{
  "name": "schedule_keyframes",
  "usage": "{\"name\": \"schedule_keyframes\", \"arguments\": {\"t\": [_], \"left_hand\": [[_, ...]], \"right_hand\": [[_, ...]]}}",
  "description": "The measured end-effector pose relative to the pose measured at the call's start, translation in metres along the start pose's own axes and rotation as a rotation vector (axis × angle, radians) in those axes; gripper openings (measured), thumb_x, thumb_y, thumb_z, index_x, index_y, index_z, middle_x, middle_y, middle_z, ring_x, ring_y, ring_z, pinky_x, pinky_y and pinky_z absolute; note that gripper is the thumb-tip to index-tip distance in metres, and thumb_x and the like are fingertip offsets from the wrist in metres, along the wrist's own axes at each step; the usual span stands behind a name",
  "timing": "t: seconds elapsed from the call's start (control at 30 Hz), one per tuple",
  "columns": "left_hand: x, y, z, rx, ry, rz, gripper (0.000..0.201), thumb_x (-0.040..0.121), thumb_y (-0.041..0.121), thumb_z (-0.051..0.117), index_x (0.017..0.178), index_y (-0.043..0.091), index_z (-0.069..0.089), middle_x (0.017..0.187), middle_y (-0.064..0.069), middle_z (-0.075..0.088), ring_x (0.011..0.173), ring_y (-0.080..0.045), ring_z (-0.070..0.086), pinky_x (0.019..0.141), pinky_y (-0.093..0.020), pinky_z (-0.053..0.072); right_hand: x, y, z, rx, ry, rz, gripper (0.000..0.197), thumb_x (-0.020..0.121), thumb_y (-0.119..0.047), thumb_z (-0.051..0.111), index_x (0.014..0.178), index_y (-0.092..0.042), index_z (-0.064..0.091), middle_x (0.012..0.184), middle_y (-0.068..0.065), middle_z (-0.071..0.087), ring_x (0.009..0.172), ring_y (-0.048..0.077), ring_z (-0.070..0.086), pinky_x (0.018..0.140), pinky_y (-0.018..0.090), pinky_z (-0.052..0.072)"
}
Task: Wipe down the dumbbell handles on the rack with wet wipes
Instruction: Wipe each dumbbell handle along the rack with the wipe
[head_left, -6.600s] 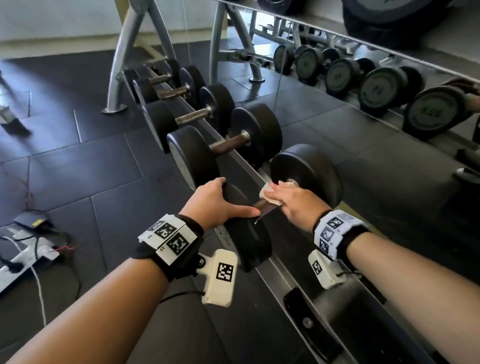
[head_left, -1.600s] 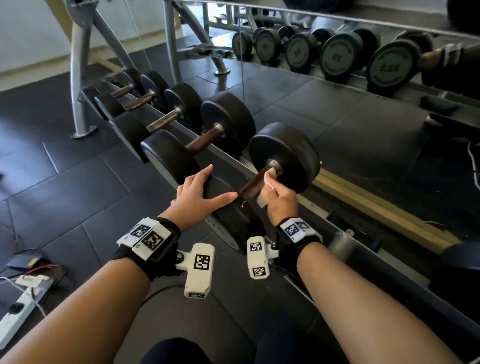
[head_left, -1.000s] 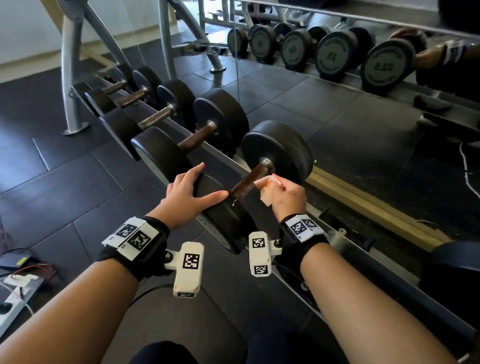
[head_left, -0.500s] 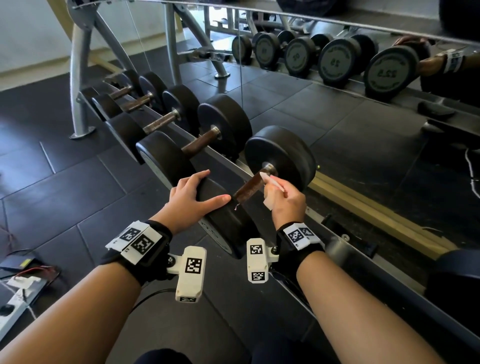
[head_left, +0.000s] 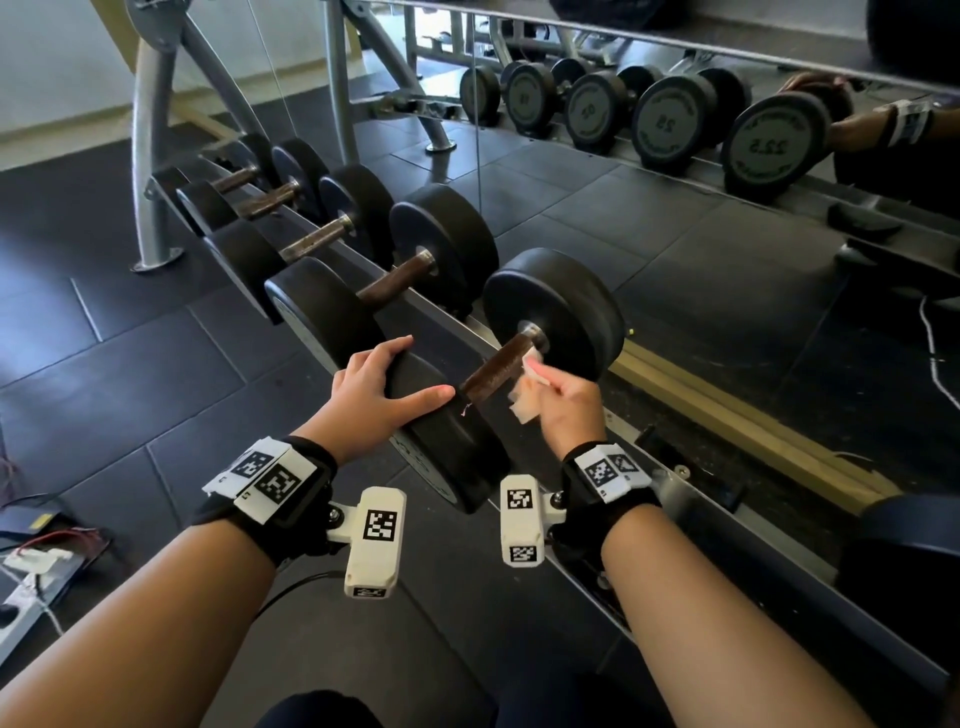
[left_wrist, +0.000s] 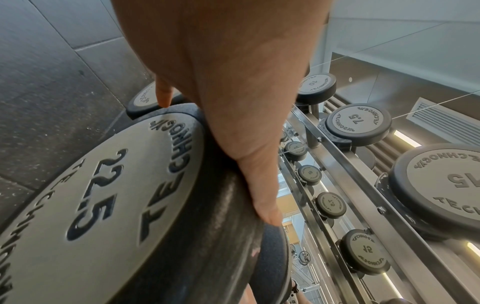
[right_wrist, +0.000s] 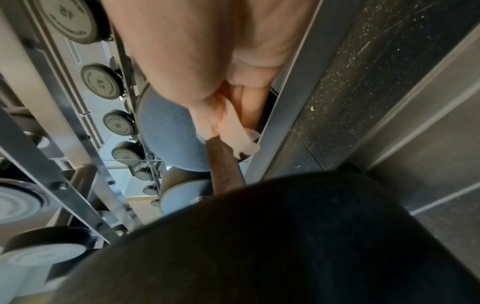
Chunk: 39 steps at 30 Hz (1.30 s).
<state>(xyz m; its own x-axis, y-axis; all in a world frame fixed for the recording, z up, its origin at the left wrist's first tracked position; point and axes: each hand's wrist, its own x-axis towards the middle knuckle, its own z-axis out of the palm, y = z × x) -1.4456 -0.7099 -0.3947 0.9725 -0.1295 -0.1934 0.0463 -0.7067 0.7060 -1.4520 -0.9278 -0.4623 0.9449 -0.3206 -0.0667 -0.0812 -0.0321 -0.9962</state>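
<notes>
The nearest dumbbell on the rack has a rusty brown handle (head_left: 492, 370) between two black heads. My left hand (head_left: 375, 391) rests flat on the near head (head_left: 451, 447), marked 22.5 (left_wrist: 98, 193), with fingers spread and the thumb along its rim. My right hand (head_left: 567, 396) pinches a white wet wipe (head_left: 525, 395) and holds it against the far end of the handle, beside the far head (head_left: 563, 306). In the right wrist view the wet wipe (right_wrist: 237, 131) touches the handle (right_wrist: 223, 164) just under my fingers.
Several more dumbbells (head_left: 363, 291) sit in a row to the left on the steel rack rail (head_left: 691, 499). A mirror behind reflects the rack and my arm (head_left: 872, 122). Cables and a power strip (head_left: 31, 571) lie on the dark rubber floor at left.
My right hand with the wipe has kept rubbing the far end of the handle, shifting slightly along it. My left hand has stayed on the near head.
</notes>
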Motion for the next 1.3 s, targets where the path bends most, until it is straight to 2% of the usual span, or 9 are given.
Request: {"name": "schedule_keyframes", "arguments": {"t": [0.1, 0.23, 0.37, 0.47, 0.6, 0.8, 0.93, 1.03, 1.3], "left_hand": [[0.001, 0.0, 0.0, -0.001, 0.002, -0.002, 0.103, 0.059, 0.077, 0.06, 0.149, 0.042, 0.025, 0.149, 0.003, 0.028, 0.138, -0.023, 0.021, 0.112, -0.048, 0.029], [0.001, -0.001, 0.0, 0.005, 0.0, 0.001, 0.102, 0.059, 0.077, 0.059, 0.149, 0.042, 0.025, 0.149, 0.003, 0.027, 0.138, -0.024, 0.022, 0.112, -0.047, 0.029], [0.001, 0.0, 0.0, -0.004, 0.006, -0.004, 0.103, 0.059, 0.076, 0.06, 0.149, 0.041, 0.026, 0.149, 0.003, 0.027, 0.138, -0.024, 0.022, 0.112, -0.047, 0.028], [0.001, 0.0, 0.0, -0.003, -0.002, 0.0, 0.102, 0.059, 0.075, 0.06, 0.149, 0.041, 0.026, 0.149, 0.002, 0.027, 0.138, -0.025, 0.022, 0.113, -0.048, 0.029], [0.001, 0.0, 0.0, 0.002, 0.006, 0.001, 0.1, 0.061, 0.074, 0.06, 0.149, 0.041, 0.026, 0.149, 0.002, 0.028, 0.138, -0.024, 0.023, 0.112, -0.047, 0.029], [0.002, -0.002, 0.001, 0.01, 0.019, -0.003, 0.1, 0.06, 0.076, 0.061, 0.148, 0.043, 0.028, 0.147, 0.003, 0.03, 0.137, -0.023, 0.024, 0.113, -0.048, 0.029], [0.003, -0.002, 0.002, 0.006, 0.029, -0.004, 0.1, 0.059, 0.076, 0.061, 0.148, 0.043, 0.028, 0.147, 0.003, 0.03, 0.137, -0.023, 0.023, 0.112, -0.047, 0.028], [0.003, -0.002, 0.001, 0.005, 0.014, -0.012, 0.102, 0.057, 0.077, 0.06, 0.148, 0.044, 0.027, 0.148, 0.004, 0.029, 0.137, -0.023, 0.023, 0.112, -0.048, 0.028], [0.003, -0.002, 0.0, 0.005, 0.006, -0.012, 0.1, 0.059, 0.076, 0.061, 0.148, 0.044, 0.027, 0.147, 0.004, 0.029, 0.137, -0.023, 0.025, 0.113, -0.05, 0.03]], "right_hand": [[0.01, 0.002, 0.004, -0.078, -0.055, -0.01, 0.031, 0.102, -0.03, 0.049, 0.129, -0.023, 0.063, 0.112, -0.01, 0.062, 0.11, 0.01, 0.057, 0.079, 0.003, 0.041], [-0.003, 0.01, 0.017, -0.016, -0.14, 0.037, 0.033, 0.103, -0.027, 0.047, 0.133, -0.031, 0.058, 0.133, 0.0, 0.059, 0.125, 0.017, 0.053, 0.111, 0.038, 0.041], [-0.021, 0.01, 0.015, 0.013, -0.346, 0.134, 0.026, 0.098, -0.043, 0.052, 0.117, -0.039, 0.07, 0.125, -0.001, 0.064, 0.12, 0.016, 0.056, 0.11, 0.041, 0.042], [-0.021, -0.002, 0.001, -0.079, -0.436, 0.104, 0.026, 0.097, -0.044, 0.054, 0.115, -0.036, 0.071, 0.114, -0.011, 0.068, 0.108, 0.0, 0.06, 0.093, 0.016, 0.046], [-0.006, -0.012, -0.008, -0.059, -0.164, 0.042, 0.031, 0.103, -0.036, 0.047, 0.117, -0.022, 0.07, 0.094, -0.01, 0.066, 0.069, -0.011, 0.059, 0.055, -0.002, 0.039], [-0.013, -0.006, 0.014, -0.082, -0.208, 0.035, 0.029, 0.103, -0.022, 0.046, 0.122, -0.022, 0.068, 0.099, -0.009, 0.063, 0.104, 0.008, 0.06, 0.072, 0.001, 0.043], [-0.021, 0.006, 0.017, -0.244, -0.379, 0.046, 0.029, 0.102, -0.041, 0.046, 0.123, -0.039, 0.065, 0.128, 0.003, 0.062, 0.121, 0.023, 0.056, 0.107, 0.04, 0.043], [-0.019, -0.007, 0.004, -0.206, -0.451, 0.091, 0.027, 0.098, -0.044, 0.052, 0.116, -0.036, 0.071, 0.118, -0.006, 0.068, 0.113, 0.012, 0.06, 0.106, 0.036, 0.043], [-0.008, -0.017, 0.006, -0.187, -0.253, 0.011, 0.033, 0.098, -0.028, 0.056, 0.128, -0.017, 0.064, 0.123, 0.001, 0.063, 0.113, 0.012, 0.056, 0.083, 0.014, 0.037]]}}
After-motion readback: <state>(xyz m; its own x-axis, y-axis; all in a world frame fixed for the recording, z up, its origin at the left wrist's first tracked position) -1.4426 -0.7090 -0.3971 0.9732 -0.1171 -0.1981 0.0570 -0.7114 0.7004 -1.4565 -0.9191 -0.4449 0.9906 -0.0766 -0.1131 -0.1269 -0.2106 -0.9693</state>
